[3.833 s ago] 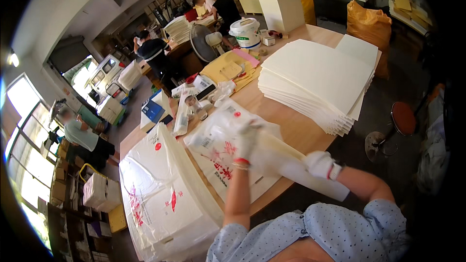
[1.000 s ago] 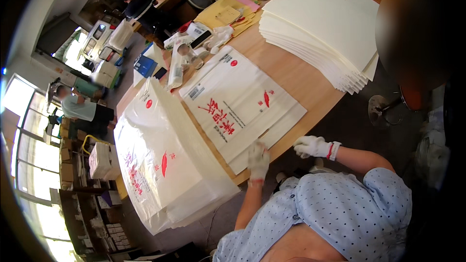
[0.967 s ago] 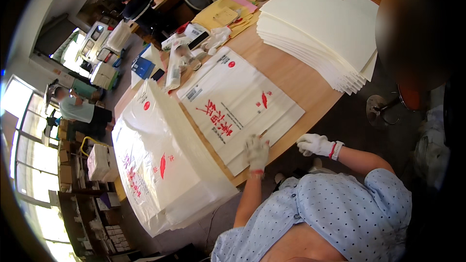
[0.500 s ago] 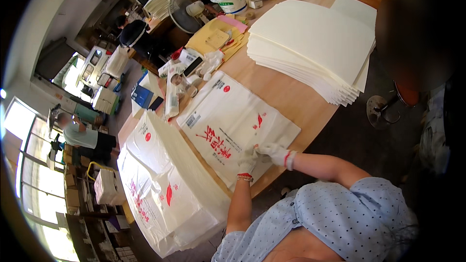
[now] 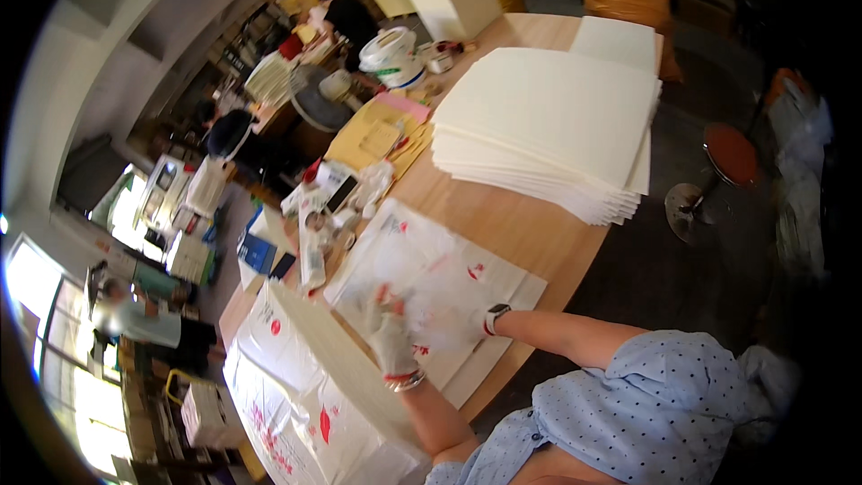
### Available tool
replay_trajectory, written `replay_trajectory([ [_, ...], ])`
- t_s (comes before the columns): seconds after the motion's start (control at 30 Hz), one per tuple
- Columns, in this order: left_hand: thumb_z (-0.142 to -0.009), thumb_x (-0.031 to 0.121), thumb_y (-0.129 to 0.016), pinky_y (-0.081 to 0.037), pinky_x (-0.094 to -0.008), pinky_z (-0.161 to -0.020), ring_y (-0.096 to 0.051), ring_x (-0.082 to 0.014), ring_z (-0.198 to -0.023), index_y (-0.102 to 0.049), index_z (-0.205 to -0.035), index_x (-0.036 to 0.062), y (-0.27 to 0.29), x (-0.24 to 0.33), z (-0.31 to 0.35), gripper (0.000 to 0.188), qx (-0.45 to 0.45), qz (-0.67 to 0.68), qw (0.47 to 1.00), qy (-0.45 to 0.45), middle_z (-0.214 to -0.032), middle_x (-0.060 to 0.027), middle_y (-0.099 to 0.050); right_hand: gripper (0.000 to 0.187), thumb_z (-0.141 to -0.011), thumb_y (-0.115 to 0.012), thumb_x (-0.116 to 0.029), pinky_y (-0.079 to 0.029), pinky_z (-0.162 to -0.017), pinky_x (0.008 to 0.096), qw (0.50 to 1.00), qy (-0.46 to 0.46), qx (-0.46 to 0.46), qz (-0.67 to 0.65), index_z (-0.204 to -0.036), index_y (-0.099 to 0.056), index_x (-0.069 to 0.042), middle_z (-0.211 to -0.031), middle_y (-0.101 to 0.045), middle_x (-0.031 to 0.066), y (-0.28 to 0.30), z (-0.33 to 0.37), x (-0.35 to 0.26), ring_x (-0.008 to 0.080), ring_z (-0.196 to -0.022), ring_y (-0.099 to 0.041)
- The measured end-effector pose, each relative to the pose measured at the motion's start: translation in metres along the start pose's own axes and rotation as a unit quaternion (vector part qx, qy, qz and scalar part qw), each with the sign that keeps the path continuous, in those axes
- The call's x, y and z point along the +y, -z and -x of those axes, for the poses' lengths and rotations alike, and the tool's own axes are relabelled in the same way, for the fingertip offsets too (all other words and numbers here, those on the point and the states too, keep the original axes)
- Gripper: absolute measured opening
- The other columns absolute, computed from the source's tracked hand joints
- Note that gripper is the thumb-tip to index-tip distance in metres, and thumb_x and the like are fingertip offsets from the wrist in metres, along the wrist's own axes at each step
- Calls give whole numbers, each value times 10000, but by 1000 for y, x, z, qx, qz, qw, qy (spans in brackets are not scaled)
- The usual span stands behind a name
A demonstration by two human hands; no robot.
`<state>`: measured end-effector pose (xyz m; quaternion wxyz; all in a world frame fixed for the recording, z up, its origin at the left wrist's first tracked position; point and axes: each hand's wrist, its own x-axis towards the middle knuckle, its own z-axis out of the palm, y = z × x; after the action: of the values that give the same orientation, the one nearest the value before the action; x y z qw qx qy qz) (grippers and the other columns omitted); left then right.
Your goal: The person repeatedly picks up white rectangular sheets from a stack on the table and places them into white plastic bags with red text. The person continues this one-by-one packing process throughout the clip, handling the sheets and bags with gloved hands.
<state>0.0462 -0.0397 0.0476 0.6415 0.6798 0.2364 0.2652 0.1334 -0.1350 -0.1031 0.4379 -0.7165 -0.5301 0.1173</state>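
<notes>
A white plastic bag (image 5: 462,256) with red printing lies flat on the table in front of me, over other pale flat layers. My left hand (image 5: 393,341), in a white glove with bare reddish fingertips, is over the bag's left part. Its fingers point away from me, but blur hides whether they pinch the plastic. My right hand (image 5: 462,323), also gloved and with a watch at the wrist, is smeared by motion over the bag's near right part. A hazy whitish smear lies between the hands. Left of them stands a tall stack of similar bags (image 5: 292,386).
A fanned stack of large white sheets (image 5: 548,117) is at the far right of the table. Envelopes (image 5: 373,139), a phone (image 5: 341,195), a clear tape roll and a white bucket (image 5: 392,58) line the far side. A round stool (image 5: 729,154) stands right; people work farther off.
My hands have moved apart from the bag's near edge and farther over it, the left one left and away from me. The view has shifted. The bag's printing is now partly covered and blurred.
</notes>
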Motion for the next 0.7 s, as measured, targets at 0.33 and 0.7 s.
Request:
replay_trajectory([
  [0.33, -792, -12, -583, -474, -345, -745, -587, -220, -817, -550, -1030, -34, -9, -7, 42, 241, 221, -326, 874, -285, -1089, -150, -580, 480, -724, -627, -262, -440, -865, 417, 894, 47, 113, 431, -1131, -532, -26, -1101, -561, 163, 279, 139, -4, 345, -1056, -497],
  [0.7, -885, 66, -507, -452, -374, -896, -558, -223, -1067, -506, -1145, 8, -166, -25, 99, 267, -231, 184, 952, 79, -1031, -110, -599, 279, -833, -561, -322, -476, -630, 402, 932, -3, 164, 324, -920, -603, -61, -934, -618, 169, 369, 127, 27, 319, -792, -610],
])
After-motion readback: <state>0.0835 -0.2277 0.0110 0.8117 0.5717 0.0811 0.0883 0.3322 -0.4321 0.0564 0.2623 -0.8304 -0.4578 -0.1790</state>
